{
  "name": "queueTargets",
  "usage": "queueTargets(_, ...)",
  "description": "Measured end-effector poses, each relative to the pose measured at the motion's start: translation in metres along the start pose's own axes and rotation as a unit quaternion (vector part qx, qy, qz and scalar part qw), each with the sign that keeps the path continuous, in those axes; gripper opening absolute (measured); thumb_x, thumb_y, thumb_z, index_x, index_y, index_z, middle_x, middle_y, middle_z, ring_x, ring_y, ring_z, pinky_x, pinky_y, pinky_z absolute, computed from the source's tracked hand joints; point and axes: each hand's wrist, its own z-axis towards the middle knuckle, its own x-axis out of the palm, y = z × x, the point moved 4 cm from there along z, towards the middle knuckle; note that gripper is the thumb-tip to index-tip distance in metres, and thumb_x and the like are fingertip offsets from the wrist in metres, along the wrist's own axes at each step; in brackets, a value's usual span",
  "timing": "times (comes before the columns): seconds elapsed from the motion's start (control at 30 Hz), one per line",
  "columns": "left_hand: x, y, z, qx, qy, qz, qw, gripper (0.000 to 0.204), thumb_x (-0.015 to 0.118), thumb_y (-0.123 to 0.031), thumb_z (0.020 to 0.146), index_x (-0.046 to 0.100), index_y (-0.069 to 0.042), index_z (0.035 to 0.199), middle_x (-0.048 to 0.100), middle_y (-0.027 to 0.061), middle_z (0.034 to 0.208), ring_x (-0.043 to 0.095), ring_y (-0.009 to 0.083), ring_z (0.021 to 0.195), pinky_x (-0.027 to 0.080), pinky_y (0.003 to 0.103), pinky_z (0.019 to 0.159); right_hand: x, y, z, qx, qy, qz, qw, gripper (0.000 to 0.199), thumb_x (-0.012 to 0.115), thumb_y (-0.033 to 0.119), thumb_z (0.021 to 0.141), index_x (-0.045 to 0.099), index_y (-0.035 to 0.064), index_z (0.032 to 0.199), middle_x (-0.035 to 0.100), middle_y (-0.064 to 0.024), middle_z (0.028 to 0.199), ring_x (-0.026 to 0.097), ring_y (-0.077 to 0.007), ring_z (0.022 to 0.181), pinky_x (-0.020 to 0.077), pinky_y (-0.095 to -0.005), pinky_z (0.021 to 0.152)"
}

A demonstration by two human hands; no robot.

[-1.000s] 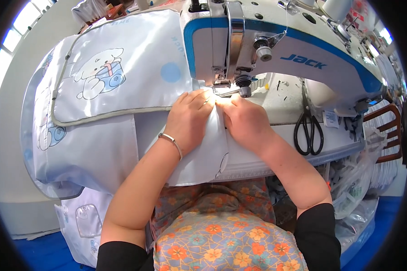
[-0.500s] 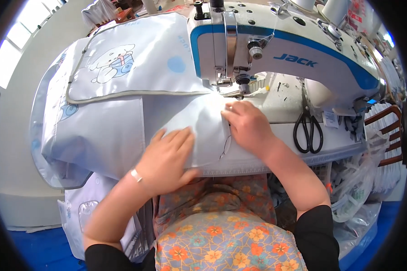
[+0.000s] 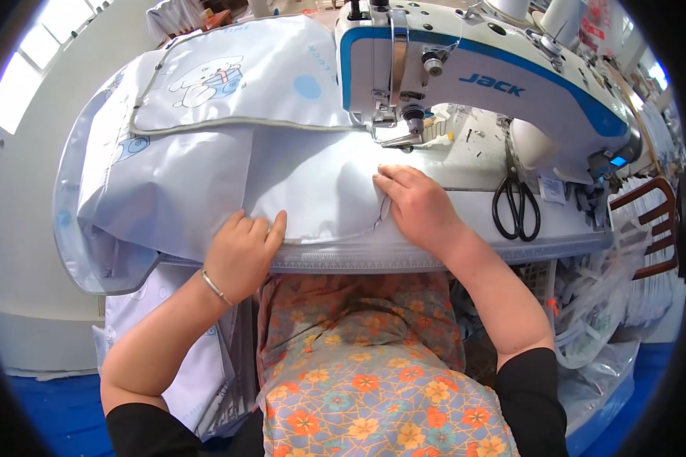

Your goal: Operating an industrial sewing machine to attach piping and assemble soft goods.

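Observation:
A pale blue-white fabric piece [image 3: 312, 179] with a thin edging lies on the sewing machine table, its far part running to the presser foot [image 3: 413, 137]. My left hand [image 3: 244, 255], with a bracelet at the wrist, is at the fabric's near edge, fingers bent over it. At the fabric's right edge, my right hand [image 3: 419, 206] holds the border between thumb and fingers, just in front of the presser foot. Its thumb is mostly hidden. Farther left lies a flap [image 3: 270, 91] printed with a cartoon puppy and bordered in grey piping.
The white and blue sewing machine [image 3: 472, 76] arches over the table's right side. Black-handled scissors [image 3: 517, 209] lie right of my right hand, near a small white label [image 3: 552, 190]. Plastic bags [image 3: 598, 305] hang beyond the table's right end, beside a wooden chair [image 3: 652, 228].
My left hand has moved left and toward me, its fingers now bent at the near edge. The near fabric edge now shows in a curve. My right hand stays at the right border.

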Motion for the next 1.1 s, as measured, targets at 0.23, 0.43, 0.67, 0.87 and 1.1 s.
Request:
queueTargets(0.23,0.022,0.023,0.018,0.009,-0.044,-0.009,0.999,0.045,0.058,-0.009,0.078,0.064,-0.001,0.122,0.056,0.0079,0.078,0.058,0.026,0.072,0.053,0.038,0.08,0.005,0.006,0.004,-0.01,0.014,-0.034,0.999,0.038,0.06,-0.005,0.081,0.069,0.001,0.117,0.066,-0.0186,0.121,0.063,-0.0337,0.113,0.0517,-0.0413,0.099)
queueTargets(0.43,0.026,0.044,0.036,0.036,-0.055,-0.029,0.997,0.039,0.059,-0.009,0.079,0.066,0.0,0.116,0.06,0.0062,0.079,0.059,0.023,0.072,0.05,0.034,0.07,0.011,0.006,0.016,0.015,0.034,-0.053,0.998,0.041,0.059,-0.004,0.081,0.067,0.0022,0.121,0.065,-0.0191,0.122,0.062,-0.0341,0.112,0.0515,-0.0419,0.098)
queueTargets(0.67,0.027,0.027,0.045,0.059,-0.053,-0.002,0.997,0.038,0.059,-0.01,0.08,0.066,0.001,0.116,0.062,0.005,0.078,0.061,0.0208,0.07,0.049,0.034,0.066,0.016,0.004,0.023,0.02,0.035,-0.059,0.997,0.043,0.059,-0.002,0.081,0.064,-0.0007,0.124,0.063,-0.0213,0.124,0.06,-0.0366,0.113,0.0492,-0.0435,0.1)
queueTargets(0.87,0.011,-0.023,0.064,0.027,-0.012,-0.022,0.999,0.035,0.058,-0.014,0.081,0.066,0.004,0.11,0.062,0.0052,0.072,0.062,0.0216,0.062,0.049,0.035,0.059,0.017,-0.003,0.022,0.047,0.039,-0.041,0.997,0.042,0.059,-0.001,0.083,0.062,-0.0012,0.125,0.061,-0.0206,0.127,0.059,-0.0369,0.113,0.0489,-0.0434,0.1)
queueTargets(1.1,0.003,-0.063,0.118,-0.026,0.033,-0.08,0.996,0.008,0.061,-0.011,0.08,0.069,-0.011,0.08,0.067,0.0036,0.072,0.068,0.0188,0.066,0.052,0.032,0.056,0.013,-0.008,0.022,0.032,-0.006,-0.027,0.999,0.033,0.063,0.0,0.081,0.065,-0.0015,0.115,0.067,-0.0186,0.117,0.064,-0.0349,0.108,0.0525,-0.0427,0.095)
